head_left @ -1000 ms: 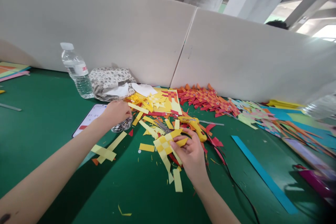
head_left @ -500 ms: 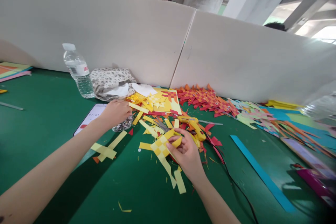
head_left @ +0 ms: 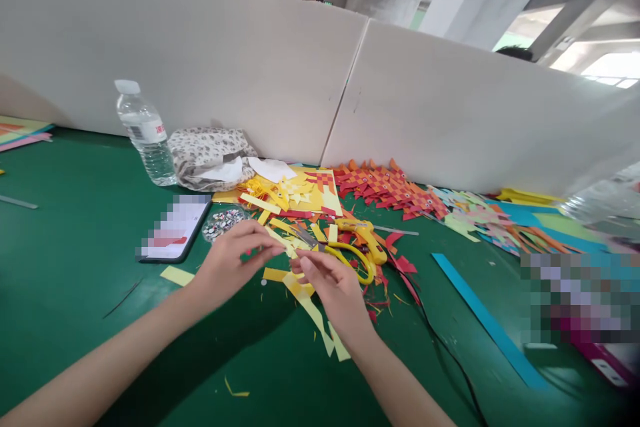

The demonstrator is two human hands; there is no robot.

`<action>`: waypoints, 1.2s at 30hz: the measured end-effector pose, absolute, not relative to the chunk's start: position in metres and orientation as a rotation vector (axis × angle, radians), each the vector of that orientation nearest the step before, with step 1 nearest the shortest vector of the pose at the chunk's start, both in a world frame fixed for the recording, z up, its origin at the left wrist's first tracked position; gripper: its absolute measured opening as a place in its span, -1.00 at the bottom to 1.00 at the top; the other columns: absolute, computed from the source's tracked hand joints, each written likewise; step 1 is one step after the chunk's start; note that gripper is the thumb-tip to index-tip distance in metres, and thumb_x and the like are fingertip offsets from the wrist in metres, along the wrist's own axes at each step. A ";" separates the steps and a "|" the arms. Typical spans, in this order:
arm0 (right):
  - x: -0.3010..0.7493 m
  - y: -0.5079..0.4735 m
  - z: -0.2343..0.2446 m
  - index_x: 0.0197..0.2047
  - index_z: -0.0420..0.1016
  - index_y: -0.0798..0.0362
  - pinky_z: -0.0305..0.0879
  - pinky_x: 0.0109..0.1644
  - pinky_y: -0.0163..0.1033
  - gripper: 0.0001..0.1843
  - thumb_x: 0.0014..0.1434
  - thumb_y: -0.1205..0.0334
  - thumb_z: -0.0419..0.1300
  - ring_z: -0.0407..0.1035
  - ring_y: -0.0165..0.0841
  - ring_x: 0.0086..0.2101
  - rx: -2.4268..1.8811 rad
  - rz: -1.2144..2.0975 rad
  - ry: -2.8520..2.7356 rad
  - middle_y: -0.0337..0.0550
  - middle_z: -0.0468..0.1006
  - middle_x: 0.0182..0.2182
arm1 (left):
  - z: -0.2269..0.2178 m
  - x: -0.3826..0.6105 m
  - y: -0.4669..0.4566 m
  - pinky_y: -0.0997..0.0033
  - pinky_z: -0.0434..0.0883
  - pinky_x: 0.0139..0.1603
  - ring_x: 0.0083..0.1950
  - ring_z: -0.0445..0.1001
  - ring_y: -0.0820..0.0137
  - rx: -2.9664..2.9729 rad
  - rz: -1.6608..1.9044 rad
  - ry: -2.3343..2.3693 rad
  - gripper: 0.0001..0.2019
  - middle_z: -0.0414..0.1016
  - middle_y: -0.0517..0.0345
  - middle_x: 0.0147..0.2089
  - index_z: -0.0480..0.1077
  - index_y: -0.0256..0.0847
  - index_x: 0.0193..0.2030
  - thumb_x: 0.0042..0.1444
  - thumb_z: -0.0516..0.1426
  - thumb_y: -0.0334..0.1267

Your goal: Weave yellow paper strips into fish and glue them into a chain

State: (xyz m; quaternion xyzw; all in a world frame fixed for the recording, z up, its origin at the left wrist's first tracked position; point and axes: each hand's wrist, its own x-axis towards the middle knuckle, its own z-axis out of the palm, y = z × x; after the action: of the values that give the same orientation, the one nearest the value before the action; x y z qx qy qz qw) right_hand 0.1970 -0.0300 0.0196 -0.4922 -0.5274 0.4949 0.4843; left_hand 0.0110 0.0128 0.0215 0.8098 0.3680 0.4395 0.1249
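My left hand (head_left: 243,255) is closed in a pinch near the middle of the table, its fingertips close to those of my right hand. What it pinches is too small to make out. My right hand (head_left: 334,285) has its fingers closed over a woven yellow paper piece (head_left: 301,288), whose pale strips hang toward me; the hand hides most of the weave. Beside my left wrist lies a clear bag of small googly eyes (head_left: 224,223). Yellow-handled scissors (head_left: 369,267) and a yellow glue gun (head_left: 367,235) lie beyond my right hand among paper scraps.
A phone (head_left: 176,230) lies left of the bag, with a water bottle (head_left: 146,137) and a patterned pouch (head_left: 213,153) behind. Red-orange woven paper fish (head_left: 387,187) are heaped by the white partition (head_left: 240,60). A black cable (head_left: 440,340) and a blue strip (head_left: 485,317) lie right.
My left hand has moved from the bag of eyes toward me and right, meeting my right fingertips. The bag and phone are now uncovered. The weave is more hidden by my right hand.
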 end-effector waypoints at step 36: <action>0.202 -0.015 0.000 -0.41 0.42 0.05 0.43 -0.31 -0.30 -0.75 -0.13 0.15 0.36 0.44 -0.43 -0.44 -1.210 1.186 -0.964 -0.25 0.52 -0.46 | -0.017 0.041 -0.009 0.36 0.26 -0.30 -0.29 0.41 0.36 2.501 0.706 0.900 -0.85 0.50 0.16 -0.35 0.46 -0.14 -0.33 0.17 0.07 -0.28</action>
State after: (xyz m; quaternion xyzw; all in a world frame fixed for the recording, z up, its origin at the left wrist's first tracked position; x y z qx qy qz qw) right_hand 0.2020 -0.0146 -0.0005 -0.5137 -0.4091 0.5036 0.5613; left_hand 0.0409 -0.0092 -0.0168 0.8921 0.3209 0.2517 0.1946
